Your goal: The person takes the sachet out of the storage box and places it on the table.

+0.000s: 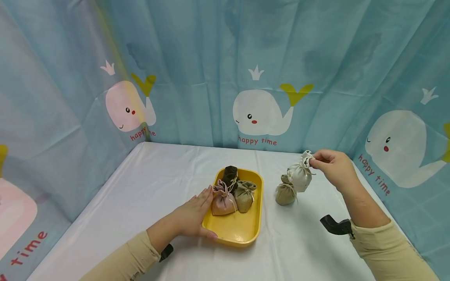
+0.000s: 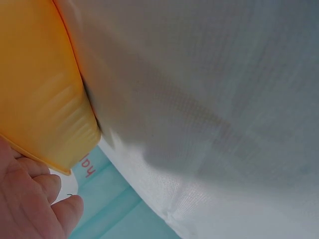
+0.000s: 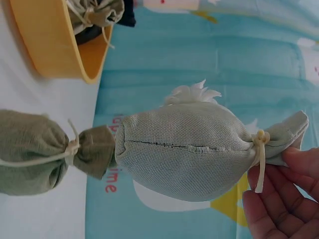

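My right hand (image 1: pixel 333 168) pinches the gathered top of a white drawstring pouch (image 1: pixel 299 177) and holds it up off the table. In the right wrist view the pouch (image 3: pixel 189 149) shows a side seam and a tied cream cord. Just beside and below it, an olive-green pouch (image 1: pixel 286 194) stands on the table. My left hand (image 1: pixel 191 214) rests against the left side of a yellow tray (image 1: pixel 233 235), fingers straight along the rim and thumb at the near corner. Inside sit a pink pouch (image 1: pixel 223 203), an olive pouch (image 1: pixel 244 198) and a dark pouch (image 1: pixel 230 175), partly hidden.
A white cloth (image 1: pixel 140 187) covers the table. Blue curtains (image 1: pixel 197 70) with whale prints stand behind it and along both sides. The olive pouch outside the tray sits a short way to the right of the tray's rim.
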{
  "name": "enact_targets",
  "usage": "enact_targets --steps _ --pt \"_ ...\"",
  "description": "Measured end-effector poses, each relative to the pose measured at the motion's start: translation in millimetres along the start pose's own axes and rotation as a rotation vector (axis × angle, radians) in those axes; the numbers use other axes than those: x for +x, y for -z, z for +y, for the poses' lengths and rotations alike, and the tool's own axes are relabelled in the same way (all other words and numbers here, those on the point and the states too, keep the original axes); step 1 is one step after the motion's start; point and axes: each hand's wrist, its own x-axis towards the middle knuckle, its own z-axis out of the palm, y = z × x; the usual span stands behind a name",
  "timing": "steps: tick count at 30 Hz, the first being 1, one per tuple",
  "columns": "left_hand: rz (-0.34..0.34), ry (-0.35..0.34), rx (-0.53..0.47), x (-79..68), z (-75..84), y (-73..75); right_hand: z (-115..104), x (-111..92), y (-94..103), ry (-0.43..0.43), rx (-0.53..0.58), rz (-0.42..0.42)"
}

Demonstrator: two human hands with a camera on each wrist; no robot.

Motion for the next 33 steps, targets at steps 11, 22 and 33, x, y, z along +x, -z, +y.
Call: enact_targets --steps 11,22,33 --pt "-0.009 0.011 -0.004 -0.1 -0.1 0.7 23.3 1.5 8.1 -0.045 -0.022 0.024" --pt "-0.013 0.012 -0.008 0.5 0.2 -0.1 47.1 4.6 2.9 -0.082 -0.041 0.034" --pt "-0.029 0.029 -0.001 2.1 -0.4 -0.7 71.8 16.2 -13.7 -0.150 -0.053 -0.039"
